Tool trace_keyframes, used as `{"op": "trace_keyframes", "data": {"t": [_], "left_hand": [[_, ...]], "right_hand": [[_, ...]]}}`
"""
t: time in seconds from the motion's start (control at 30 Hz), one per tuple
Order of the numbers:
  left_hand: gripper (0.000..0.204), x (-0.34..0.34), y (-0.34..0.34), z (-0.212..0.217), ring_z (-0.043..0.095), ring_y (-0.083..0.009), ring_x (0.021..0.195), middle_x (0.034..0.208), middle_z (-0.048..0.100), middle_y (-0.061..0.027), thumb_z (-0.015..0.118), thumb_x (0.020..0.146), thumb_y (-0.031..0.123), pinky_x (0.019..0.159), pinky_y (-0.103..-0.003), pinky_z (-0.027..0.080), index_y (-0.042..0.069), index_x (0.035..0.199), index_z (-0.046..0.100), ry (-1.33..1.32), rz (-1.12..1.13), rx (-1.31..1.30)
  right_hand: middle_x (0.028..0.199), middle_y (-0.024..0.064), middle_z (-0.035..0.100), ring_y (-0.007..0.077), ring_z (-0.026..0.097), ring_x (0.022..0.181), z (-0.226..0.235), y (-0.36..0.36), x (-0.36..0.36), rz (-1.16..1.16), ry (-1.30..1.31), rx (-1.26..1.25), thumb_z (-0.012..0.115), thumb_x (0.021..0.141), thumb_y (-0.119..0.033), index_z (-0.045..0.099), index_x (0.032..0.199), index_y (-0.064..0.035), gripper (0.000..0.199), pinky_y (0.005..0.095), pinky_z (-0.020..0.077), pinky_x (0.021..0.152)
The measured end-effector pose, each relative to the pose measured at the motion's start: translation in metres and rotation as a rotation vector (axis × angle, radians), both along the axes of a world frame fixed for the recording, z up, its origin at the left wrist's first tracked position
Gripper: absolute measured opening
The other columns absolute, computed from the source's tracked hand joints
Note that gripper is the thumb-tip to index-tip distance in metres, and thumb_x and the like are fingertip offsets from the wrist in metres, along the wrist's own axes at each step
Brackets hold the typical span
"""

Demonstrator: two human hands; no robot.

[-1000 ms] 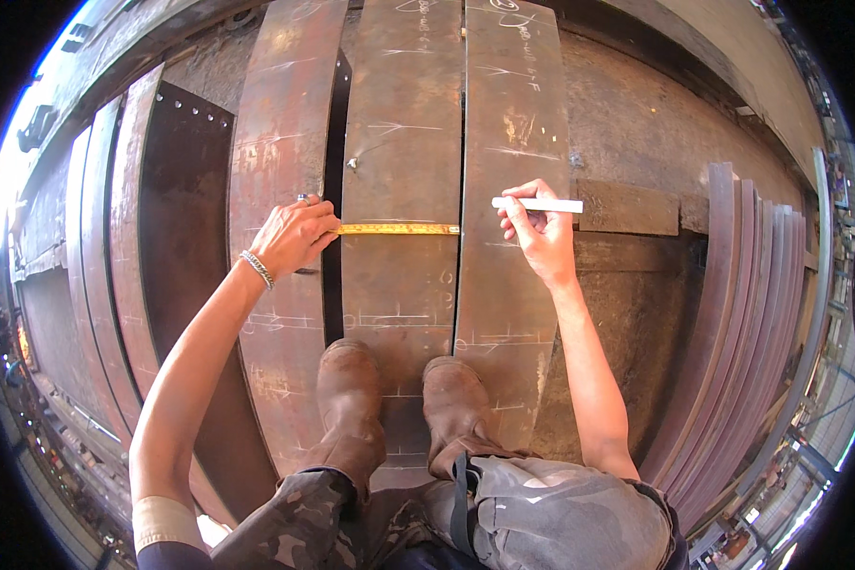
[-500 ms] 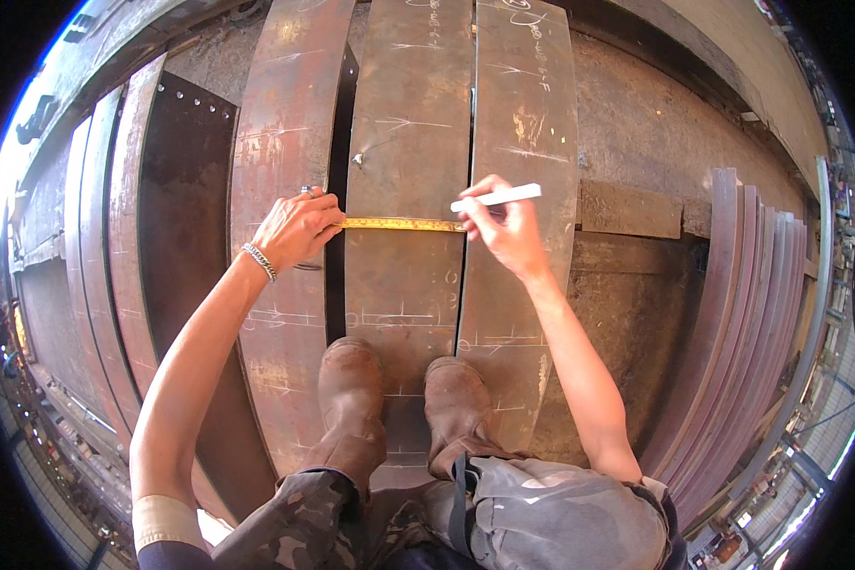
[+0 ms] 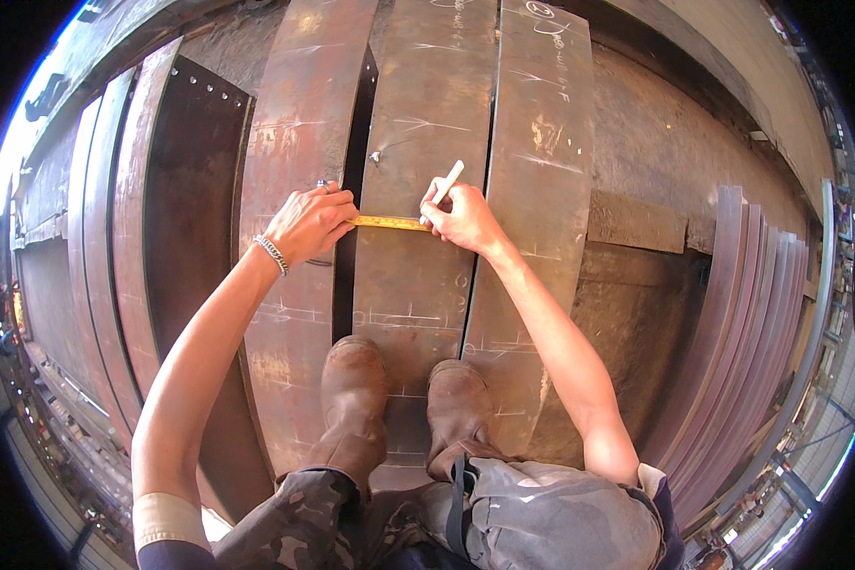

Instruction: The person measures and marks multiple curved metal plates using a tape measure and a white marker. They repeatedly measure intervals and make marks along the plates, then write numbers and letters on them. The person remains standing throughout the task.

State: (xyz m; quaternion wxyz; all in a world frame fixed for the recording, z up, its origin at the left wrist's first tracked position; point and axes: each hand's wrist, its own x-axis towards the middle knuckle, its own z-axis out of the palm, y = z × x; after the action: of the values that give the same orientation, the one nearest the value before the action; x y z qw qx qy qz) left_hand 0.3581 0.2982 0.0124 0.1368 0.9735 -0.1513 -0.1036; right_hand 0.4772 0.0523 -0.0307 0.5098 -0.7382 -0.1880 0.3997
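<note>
A yellow tape measure (image 3: 389, 222) lies stretched crosswise over the middle steel beam (image 3: 418, 161). My left hand (image 3: 312, 222) is closed on its left end, beside the dark gap along that beam's left edge. My right hand (image 3: 467, 218) pinches a white chalk stick (image 3: 454, 175), slanting up out of the fingers. These fingertips meet the tape's visible right end, over the right part of the middle beam, and hide what lies under them. White chalk lines and arrow-like marks run across the beams.
A reddish steel beam (image 3: 294, 142) flanks the middle one on the left, another marked beam (image 3: 541, 180) on the right. My brown boots (image 3: 355, 385) stand on the beams. Long steel sections (image 3: 722, 313) are stacked far right; more beams (image 3: 142, 190) stand at left.
My right hand has moved left from the gap onto the middle beam, and the chalk now points more upward. My left hand keeps its hold on the tape. The view has shifted slightly.
</note>
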Motion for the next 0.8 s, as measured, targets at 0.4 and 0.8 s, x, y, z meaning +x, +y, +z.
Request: {"op": "trace_keyframes", "data": {"t": [0.4, 0.8], "left_hand": [[0.011, 0.002, 0.000, 0.000, 0.061, -0.0216, 0.089, 0.089, 0.064, -0.0044, 0.070, 0.089, 0.015, 0.072, -0.036, 0.055, 0.006, 0.096, 0.072, 0.000, -0.010, 0.014], [0.011, 0.004, 0.000, 0.000, 0.062, -0.0235, 0.088, 0.092, 0.065, -0.0049, 0.070, 0.088, 0.014, 0.072, -0.037, 0.056, 0.006, 0.095, 0.071, -0.013, -0.031, -0.034]], "right_hand": [[0.071, 0.0131, 0.069, 0.0230, 0.068, 0.063, 0.001, 0.008, 0.000, 0.025, -0.127, -0.094, 0.065, 0.087, -0.014, 0.064, 0.085, 0.0002, 0.015, 0.0361, 0.0524, 0.063], [0.064, 0.0048, 0.062, 0.0100, 0.060, 0.052, 0.034, -0.006, 0.013, -0.393, -0.543, 0.166, 0.067, 0.092, -0.011, 0.061, 0.088, -0.0046, 0.009, 0.0266, 0.0472, 0.052]]}}
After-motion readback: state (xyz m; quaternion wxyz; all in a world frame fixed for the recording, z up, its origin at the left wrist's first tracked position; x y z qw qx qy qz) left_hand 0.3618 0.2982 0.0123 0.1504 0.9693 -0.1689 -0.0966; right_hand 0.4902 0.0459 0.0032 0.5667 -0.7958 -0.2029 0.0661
